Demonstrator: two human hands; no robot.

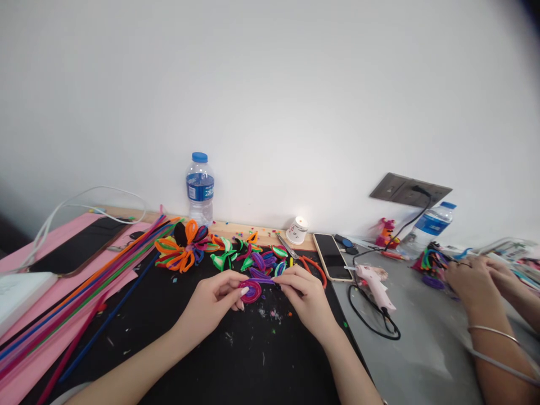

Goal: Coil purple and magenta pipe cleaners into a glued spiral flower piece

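Observation:
Between the thumb and fingers of my left hand (217, 295) is a round coil of pink and purple pipe cleaner (252, 293). My right hand (306, 295) pinches the purple strand (264, 280) that runs out from the coil's upper side. Both hands hang low over the black mat (257, 360). Just beyond them lie pipe-cleaner petals (262, 262) in purple, green, white and orange. An orange pipe-cleaner flower (189, 246) rests behind my left hand. Pliers with orange handles (312, 269) lie behind my right hand.
Loose pipe cleaners (90, 281) cross pink paper on the left. A water bottle (199, 191) stands by the wall. A phone (332, 257) and pink glue gun (375, 287) with its cord are right. Another person's hands (476, 281) work at far right.

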